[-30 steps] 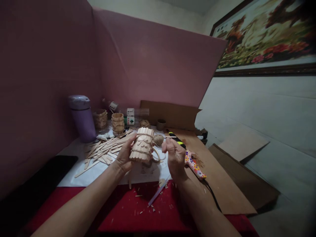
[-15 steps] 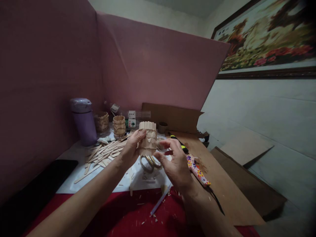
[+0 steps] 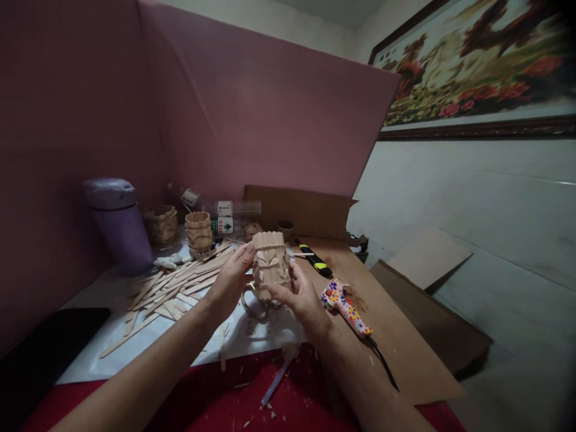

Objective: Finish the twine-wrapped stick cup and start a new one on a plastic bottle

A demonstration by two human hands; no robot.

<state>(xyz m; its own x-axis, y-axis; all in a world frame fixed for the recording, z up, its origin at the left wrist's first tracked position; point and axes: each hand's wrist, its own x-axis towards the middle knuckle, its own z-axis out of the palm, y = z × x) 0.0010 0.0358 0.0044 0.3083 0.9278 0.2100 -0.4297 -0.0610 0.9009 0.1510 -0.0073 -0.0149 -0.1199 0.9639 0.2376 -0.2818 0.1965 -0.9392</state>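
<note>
A small craft-stick cup (image 3: pixel 272 259) is between my hands, upright, with twine bands round it and pale wooden leaf shapes on its side. My left hand (image 3: pixel 231 276) grips its left side, fingers partly hidden behind it. On the right, my right hand (image 3: pixel 302 297) has its thumb across the lower front and its fingers along the side. Gold-coloured metal loops (image 3: pixel 252 305), like scissor handles, lie on the white sheet (image 3: pixel 85 357) just below the cup. Left of my hands spreads a pile of loose craft sticks (image 3: pixel 180 288).
Two similar cups, one wide (image 3: pixel 162 225) and one narrow (image 3: pixel 198 233), stand near a purple bottle (image 3: pixel 120 231). A black-yellow cutter (image 3: pixel 317 261) and a flowered glue gun (image 3: pixel 351 312) rest on cardboard (image 3: pixel 400 354). A glue stick (image 3: pixel 275 384) lies on red cloth.
My right hand, open beside the cup before, now holds it too. The cup has turned, bringing its leaf shapes to the front. The whole view has shifted slightly.
</note>
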